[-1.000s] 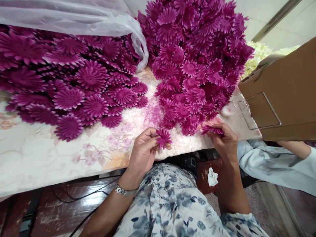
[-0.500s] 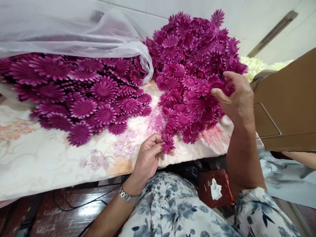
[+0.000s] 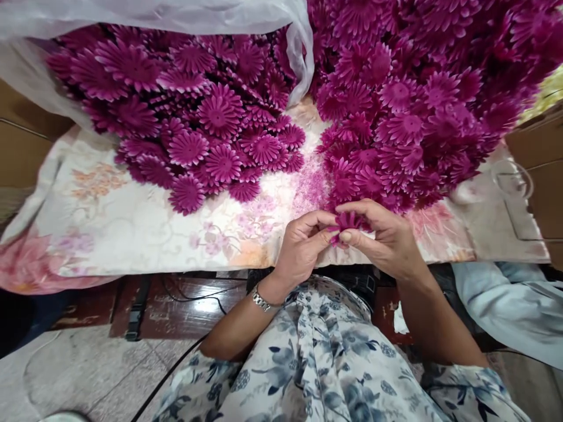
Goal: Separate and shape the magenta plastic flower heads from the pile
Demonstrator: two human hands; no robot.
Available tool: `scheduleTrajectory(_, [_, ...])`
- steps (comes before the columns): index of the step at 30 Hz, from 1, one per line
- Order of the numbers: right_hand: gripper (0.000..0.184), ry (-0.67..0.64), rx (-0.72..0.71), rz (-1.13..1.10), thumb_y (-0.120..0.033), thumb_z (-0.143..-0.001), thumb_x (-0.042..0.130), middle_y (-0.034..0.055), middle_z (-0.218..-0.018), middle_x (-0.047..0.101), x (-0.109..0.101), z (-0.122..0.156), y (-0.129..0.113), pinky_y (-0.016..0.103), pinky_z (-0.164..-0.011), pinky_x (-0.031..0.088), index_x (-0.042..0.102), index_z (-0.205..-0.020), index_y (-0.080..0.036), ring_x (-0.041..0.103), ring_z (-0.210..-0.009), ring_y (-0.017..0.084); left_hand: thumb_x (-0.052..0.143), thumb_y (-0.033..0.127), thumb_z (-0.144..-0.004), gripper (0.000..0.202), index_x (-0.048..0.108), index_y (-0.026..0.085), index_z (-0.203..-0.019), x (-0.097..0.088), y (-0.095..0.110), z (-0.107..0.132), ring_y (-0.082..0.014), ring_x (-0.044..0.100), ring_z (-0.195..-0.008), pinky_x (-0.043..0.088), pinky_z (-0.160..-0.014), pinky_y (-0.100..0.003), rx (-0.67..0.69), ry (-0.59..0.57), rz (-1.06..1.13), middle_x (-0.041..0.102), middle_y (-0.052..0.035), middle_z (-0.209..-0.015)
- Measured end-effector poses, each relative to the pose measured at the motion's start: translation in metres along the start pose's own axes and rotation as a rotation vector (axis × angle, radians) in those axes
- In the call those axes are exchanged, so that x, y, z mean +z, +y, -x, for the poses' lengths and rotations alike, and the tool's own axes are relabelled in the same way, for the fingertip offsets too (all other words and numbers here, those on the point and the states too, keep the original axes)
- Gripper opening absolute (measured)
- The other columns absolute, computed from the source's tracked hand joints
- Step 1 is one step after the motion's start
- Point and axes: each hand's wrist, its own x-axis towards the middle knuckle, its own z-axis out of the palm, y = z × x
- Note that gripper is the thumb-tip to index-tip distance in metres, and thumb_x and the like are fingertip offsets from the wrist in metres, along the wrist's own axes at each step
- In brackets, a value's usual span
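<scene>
Close to the table's front edge, a small magenta artificial flower (image 3: 347, 221) is pinched between my two hands. My left hand (image 3: 301, 246), with a metal watch on the wrist, grips it from the left between thumb and forefinger. From the right, my right hand (image 3: 389, 241) closes its thumb and forefinger on the petals. Fingers hide part of the flower. Just beyond my hands rises a heap of magenta flower heads (image 3: 400, 94). Larger flower heads (image 3: 220, 114) spill from a translucent plastic bag (image 3: 176, 17) to the left.
A floral tablecloth (image 3: 145, 234) covers the table, with purple specks (image 3: 310, 184) between the heaps. Cardboard boxes stand at the left (image 3: 24, 117) and the right (image 3: 545, 193). Another person's grey clothing (image 3: 505, 310) shows at the lower right. A black cable (image 3: 176, 360) hangs below the table.
My right hand has come back from the right-hand heap to meet my left hand and now grips flower petals. The camera view has shifted, tilting downward.
</scene>
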Motion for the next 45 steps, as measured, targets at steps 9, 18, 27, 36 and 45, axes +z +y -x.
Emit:
scheduleTrajectory(9, [0.01,0.173,0.081,-0.004,-0.027,-0.081,0.065,-0.0026,-0.072,0.063,0.008,0.011,0.004,0.023,-0.06,0.047,0.061,-0.081,-0.018,0.058,-0.063,0.009,0.074,0.029,-0.071,0.012,0.07,0.018,-0.074,-0.008,0.0,0.006,-0.0095,0.055,-0.06,0.047,-0.063,-0.022,-0.011,0.014,-0.103,0.064,0.0004,-0.067])
scheduleTrajectory(18, [0.005,0.188,-0.108,0.302,-0.022,-0.085,0.058,-0.0019,-0.071,0.063,0.014,0.009,-0.001,0.022,-0.06,0.045,0.057,-0.081,-0.02,0.058,-0.064,0.01,0.071,0.026,-0.074,0.012,0.064,0.017,-0.075,-0.008,0.004,0.007,-0.0089,0.055,-0.058,0.045,-0.057,-0.02,-0.037,-0.076,-0.235,0.059,0.002,-0.064])
scheduleTrajectory(27, [0.011,0.146,-0.195,0.314,-0.024,-0.089,0.052,0.0036,-0.085,0.067,0.019,0.008,0.0,0.026,-0.069,0.05,0.058,-0.097,-0.02,0.063,-0.077,0.014,0.061,0.028,-0.079,0.015,0.054,0.019,-0.07,-0.01,-0.001,0.01,-0.0073,0.041,-0.051,0.033,-0.05,-0.02,-0.02,0.029,-0.275,0.047,0.005,-0.057])
scheduleTrajectory(36, [0.011,0.247,-0.137,0.252,-0.017,-0.085,0.058,-0.0004,-0.08,0.068,0.022,0.012,-0.003,0.024,-0.064,0.049,0.063,-0.093,-0.022,0.062,-0.07,0.011,0.07,0.039,-0.075,0.023,0.061,0.018,-0.078,-0.011,0.002,0.009,-0.0074,0.047,-0.048,0.038,-0.047,-0.02,-0.067,-0.081,-0.277,0.053,0.0041,-0.058])
scheduleTrajectory(45, [0.013,0.243,-0.104,0.221,-0.018,-0.086,0.057,0.0002,-0.083,0.067,0.024,0.013,-0.002,0.024,-0.063,0.049,0.063,-0.097,-0.022,0.062,-0.068,0.011,0.069,0.037,-0.077,0.025,0.058,0.017,-0.065,-0.008,0.005,0.009,-0.0062,0.042,-0.048,0.035,-0.047,-0.02,0.022,-0.045,-0.379,0.051,0.0041,-0.054])
